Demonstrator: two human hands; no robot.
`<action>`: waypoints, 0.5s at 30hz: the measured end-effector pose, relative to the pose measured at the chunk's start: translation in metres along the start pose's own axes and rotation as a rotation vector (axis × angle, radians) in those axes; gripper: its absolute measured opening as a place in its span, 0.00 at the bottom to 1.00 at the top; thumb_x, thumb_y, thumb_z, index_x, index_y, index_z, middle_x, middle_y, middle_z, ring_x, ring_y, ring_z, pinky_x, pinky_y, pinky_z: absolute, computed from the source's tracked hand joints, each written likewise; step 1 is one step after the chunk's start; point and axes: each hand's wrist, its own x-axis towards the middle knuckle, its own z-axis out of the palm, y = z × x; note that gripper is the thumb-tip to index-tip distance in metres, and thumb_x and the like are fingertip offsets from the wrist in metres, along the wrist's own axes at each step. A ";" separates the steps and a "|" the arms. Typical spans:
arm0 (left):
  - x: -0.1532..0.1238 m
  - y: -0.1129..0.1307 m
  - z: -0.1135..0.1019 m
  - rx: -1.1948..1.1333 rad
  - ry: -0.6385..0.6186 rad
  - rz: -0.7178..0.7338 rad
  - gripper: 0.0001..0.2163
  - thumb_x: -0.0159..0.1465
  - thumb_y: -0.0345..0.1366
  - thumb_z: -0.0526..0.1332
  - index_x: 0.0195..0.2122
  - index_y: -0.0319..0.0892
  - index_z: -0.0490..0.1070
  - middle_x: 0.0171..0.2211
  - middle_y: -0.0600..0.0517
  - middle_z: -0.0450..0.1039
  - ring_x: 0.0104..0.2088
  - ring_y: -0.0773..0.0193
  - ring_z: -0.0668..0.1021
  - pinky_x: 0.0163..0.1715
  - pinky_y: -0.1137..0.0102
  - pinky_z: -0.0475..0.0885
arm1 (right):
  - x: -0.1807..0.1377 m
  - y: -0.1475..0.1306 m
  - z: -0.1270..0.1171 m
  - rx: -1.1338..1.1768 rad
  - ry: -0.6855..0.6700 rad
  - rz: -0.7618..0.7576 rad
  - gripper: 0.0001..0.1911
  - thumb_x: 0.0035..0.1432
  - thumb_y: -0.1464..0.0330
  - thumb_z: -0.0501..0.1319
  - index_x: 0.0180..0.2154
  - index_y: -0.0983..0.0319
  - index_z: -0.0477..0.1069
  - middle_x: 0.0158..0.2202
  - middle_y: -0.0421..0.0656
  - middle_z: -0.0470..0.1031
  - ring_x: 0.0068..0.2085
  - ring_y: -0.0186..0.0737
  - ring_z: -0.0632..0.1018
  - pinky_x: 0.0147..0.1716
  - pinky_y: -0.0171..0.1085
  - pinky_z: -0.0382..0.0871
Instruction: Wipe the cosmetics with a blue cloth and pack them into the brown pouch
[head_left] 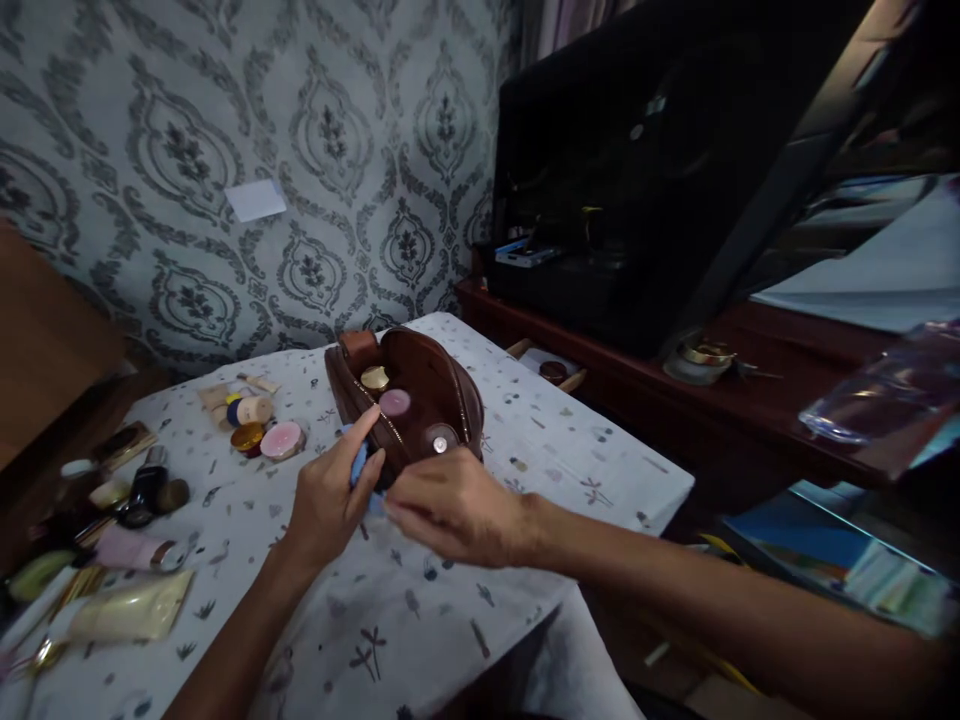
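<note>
A brown leather cosmetics pouch [435, 385] lies open on the table with a gold-lidded jar [374, 378], a pink-lidded jar [394, 402] and a clear-capped item [439, 439] inside. My left hand [330, 495] is at its near rim, forefinger stretched towards the pouch, the other fingers pinching a small blue object [360, 462]. My right hand [450, 505] meets it from the right, fingers curled and touching the same blue thing just in front of the pouch.
Loose cosmetics lie on the patterned tablecloth [420, 620]: a pink compact [282, 440], small jars [251, 412], dark bottles [146, 492] and tubes [131, 612] at the left. A dark wooden sideboard [750, 400] with a black case stands to the right.
</note>
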 end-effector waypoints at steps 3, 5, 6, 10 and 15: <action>-0.001 -0.001 0.000 -0.001 -0.001 -0.006 0.22 0.72 0.41 0.51 0.66 0.44 0.62 0.58 0.47 0.74 0.54 0.60 0.79 0.52 0.67 0.75 | -0.005 -0.009 0.016 0.006 -0.073 0.002 0.18 0.70 0.63 0.48 0.26 0.53 0.65 0.27 0.42 0.75 0.30 0.42 0.75 0.32 0.40 0.68; -0.002 -0.002 -0.001 -0.008 0.001 -0.004 0.22 0.72 0.41 0.51 0.66 0.44 0.62 0.56 0.46 0.76 0.50 0.61 0.81 0.50 0.68 0.76 | -0.001 -0.011 0.017 0.032 0.017 -0.021 0.17 0.69 0.65 0.50 0.26 0.53 0.66 0.26 0.41 0.74 0.28 0.40 0.74 0.31 0.39 0.69; -0.002 -0.003 -0.001 -0.012 0.001 -0.001 0.22 0.72 0.41 0.51 0.66 0.44 0.61 0.55 0.46 0.77 0.47 0.61 0.82 0.47 0.68 0.77 | 0.003 -0.010 0.013 0.051 0.115 -0.013 0.16 0.68 0.65 0.52 0.26 0.54 0.67 0.25 0.41 0.73 0.27 0.39 0.74 0.31 0.39 0.69; -0.003 -0.004 0.000 -0.015 0.002 0.005 0.22 0.73 0.42 0.50 0.65 0.43 0.63 0.55 0.45 0.77 0.46 0.60 0.82 0.45 0.68 0.77 | 0.043 0.016 -0.010 0.171 0.557 0.323 0.12 0.67 0.63 0.52 0.37 0.61 0.72 0.30 0.41 0.76 0.30 0.36 0.76 0.33 0.35 0.71; -0.003 -0.003 0.003 -0.034 0.030 -0.003 0.22 0.72 0.42 0.51 0.66 0.43 0.62 0.54 0.45 0.78 0.48 0.60 0.82 0.46 0.68 0.76 | 0.106 0.078 -0.011 0.189 0.355 0.721 0.09 0.63 0.68 0.61 0.42 0.67 0.74 0.38 0.48 0.78 0.39 0.43 0.79 0.37 0.40 0.76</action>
